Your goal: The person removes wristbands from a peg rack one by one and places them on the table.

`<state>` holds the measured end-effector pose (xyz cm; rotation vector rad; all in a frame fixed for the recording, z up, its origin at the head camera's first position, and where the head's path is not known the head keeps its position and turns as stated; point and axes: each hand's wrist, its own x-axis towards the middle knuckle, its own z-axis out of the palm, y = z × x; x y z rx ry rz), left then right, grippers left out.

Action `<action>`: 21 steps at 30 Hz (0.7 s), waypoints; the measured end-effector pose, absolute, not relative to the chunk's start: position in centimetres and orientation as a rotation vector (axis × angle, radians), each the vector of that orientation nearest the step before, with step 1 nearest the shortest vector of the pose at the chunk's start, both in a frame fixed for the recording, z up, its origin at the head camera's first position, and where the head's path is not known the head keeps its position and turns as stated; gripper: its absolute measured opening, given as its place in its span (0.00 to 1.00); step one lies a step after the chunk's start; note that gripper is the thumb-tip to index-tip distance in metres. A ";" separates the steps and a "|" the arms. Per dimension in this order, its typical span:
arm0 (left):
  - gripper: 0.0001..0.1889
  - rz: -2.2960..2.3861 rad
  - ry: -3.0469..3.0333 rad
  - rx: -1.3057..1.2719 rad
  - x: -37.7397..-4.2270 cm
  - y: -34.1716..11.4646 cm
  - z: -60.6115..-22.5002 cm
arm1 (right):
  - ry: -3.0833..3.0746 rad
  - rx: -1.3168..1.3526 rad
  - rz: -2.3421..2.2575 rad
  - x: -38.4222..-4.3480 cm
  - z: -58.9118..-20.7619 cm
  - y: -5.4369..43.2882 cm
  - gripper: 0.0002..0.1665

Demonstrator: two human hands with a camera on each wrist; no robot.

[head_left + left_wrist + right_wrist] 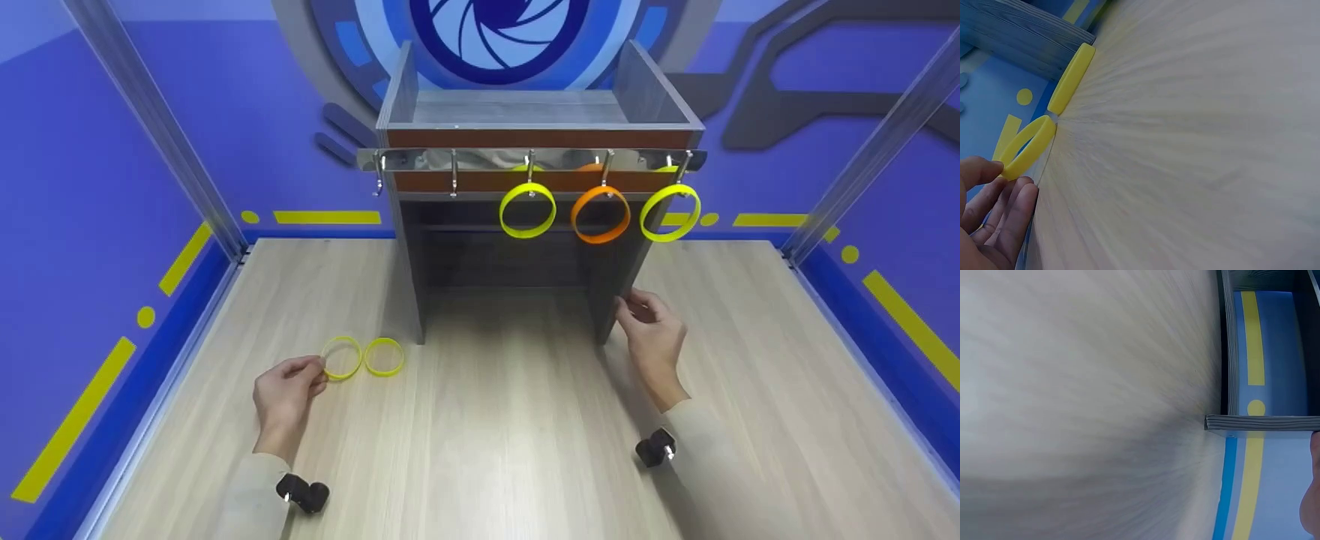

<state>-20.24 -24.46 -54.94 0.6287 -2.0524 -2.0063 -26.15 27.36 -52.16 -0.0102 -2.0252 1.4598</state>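
Observation:
My left hand pinches the rim of a yellow wristband between thumb and fingers, at the left of the table. This band leans at a slant in the left wrist view. Right beside it another yellow wristband lies on the tabletop. At the grey wooden rack, my right hand holds the front edge of the right side panel with curled fingers, partly hidden. Only a bit of that hand shows in the right wrist view, against the panel.
A metal hook rail crosses the rack's front. From its hooks hang a yellow band, an orange band and another yellow band; the two left hooks are bare. Blue printed walls enclose the table.

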 end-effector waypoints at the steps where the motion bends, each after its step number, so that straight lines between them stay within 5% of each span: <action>1: 0.12 -1.994 -2.058 0.626 -20.2 -24.4 -54.9 | -2.018 -0.004 1.465 -26.2 -52.2 27.4 0.11; 21: 0.10 -1.948 -2.021 0.623 -20.0 -24.1 -54.9 | -2.008 0.008 1.466 -26.2 -52.2 27.4 0.10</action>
